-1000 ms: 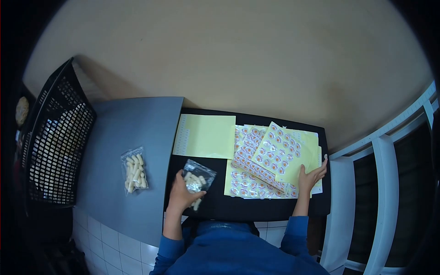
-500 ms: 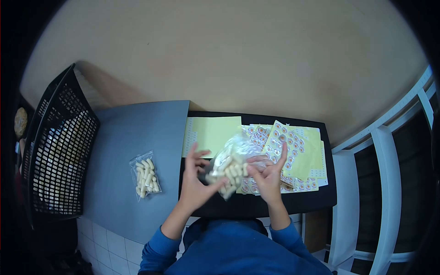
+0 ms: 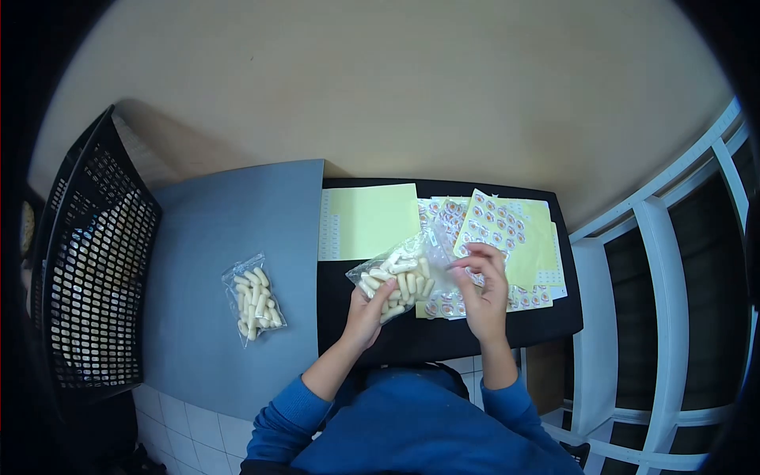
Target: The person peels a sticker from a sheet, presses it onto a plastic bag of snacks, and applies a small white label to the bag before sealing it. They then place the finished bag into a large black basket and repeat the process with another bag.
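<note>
A clear plastic bag (image 3: pixel 410 283) full of short, pale, stick-shaped pieces lies tilted over the black table top. My left hand (image 3: pixel 366 315) grips its filled lower left part, with the thumb across the front. At the bag's loose upper right end, my right hand (image 3: pixel 486 294) has thumb and fingers closed on the thin plastic. Behind that hand are sticker sheets (image 3: pixel 495 226) with rows of round red-and-white labels. A second bag (image 3: pixel 255 301) of the same pale pieces rests on the grey board to the left.
Left of me stands a black mesh basket (image 3: pixel 99 261) holding more pale pieces, beside the grey board (image 3: pixel 229 206). A yellow backing sheet (image 3: pixel 372 218) lies on the black table (image 3: pixel 348 281) near the wall. A white slatted frame (image 3: pixel 665 317) borders the right side.
The bag has turned so that its loose end points right. My left hand has shifted right and closed on its filled part; my right hand has moved to the loose end.
</note>
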A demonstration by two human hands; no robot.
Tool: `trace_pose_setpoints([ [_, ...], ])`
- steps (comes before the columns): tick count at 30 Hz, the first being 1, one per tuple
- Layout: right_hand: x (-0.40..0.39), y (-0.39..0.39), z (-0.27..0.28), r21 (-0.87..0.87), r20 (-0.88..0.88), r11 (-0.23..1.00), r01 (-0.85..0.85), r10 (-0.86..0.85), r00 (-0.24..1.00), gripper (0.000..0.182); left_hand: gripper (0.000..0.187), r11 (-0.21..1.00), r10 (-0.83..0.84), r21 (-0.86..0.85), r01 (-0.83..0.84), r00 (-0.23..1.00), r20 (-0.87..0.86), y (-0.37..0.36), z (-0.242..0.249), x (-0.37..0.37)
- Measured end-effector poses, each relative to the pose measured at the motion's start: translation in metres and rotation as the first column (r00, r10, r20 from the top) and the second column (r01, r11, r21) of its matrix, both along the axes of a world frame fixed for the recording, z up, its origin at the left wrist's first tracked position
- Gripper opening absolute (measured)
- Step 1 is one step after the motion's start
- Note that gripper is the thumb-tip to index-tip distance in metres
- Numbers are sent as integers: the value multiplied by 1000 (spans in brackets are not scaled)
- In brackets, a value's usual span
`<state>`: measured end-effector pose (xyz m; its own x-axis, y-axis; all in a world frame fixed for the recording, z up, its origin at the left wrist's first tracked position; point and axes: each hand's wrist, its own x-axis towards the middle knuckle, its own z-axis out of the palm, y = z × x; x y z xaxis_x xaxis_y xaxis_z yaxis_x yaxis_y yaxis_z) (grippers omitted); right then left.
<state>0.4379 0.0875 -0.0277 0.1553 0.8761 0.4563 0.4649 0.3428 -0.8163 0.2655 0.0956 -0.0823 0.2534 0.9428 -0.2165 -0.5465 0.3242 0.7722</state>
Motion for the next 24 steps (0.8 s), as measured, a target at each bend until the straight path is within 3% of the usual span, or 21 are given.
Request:
trace_pose_setpoints([
  [1,-9,-2,11,-142,-141,989,-39,18,990,7,29,998,-23,-54,25,999,34,1,-1,0],
  [2,-11,0,11,-147,-140,988,-37,16,990,7,29,998,-24,-59,26,999,35,0,-2,0],
  [5,-14,5,6,-156,54,983,-98,108,993,7,27,999,-20,-35,21,1000,19,-2,-5,2],
  [9,-24,7,13,-176,99,983,-49,68,993,10,29,999,44,4,-44,999,0,0,-11,3],
  [12,-31,9,9,-141,35,989,-36,41,999,10,33,995,85,41,-85,996,14,1,-8,5],
  [15,-34,12,7,-149,155,983,-107,130,979,8,36,997,78,27,-78,997,22,0,-8,6],
  [24,-39,10,18,-189,403,981,-52,126,907,10,31,998,65,20,-66,997,34,3,-10,3],
])
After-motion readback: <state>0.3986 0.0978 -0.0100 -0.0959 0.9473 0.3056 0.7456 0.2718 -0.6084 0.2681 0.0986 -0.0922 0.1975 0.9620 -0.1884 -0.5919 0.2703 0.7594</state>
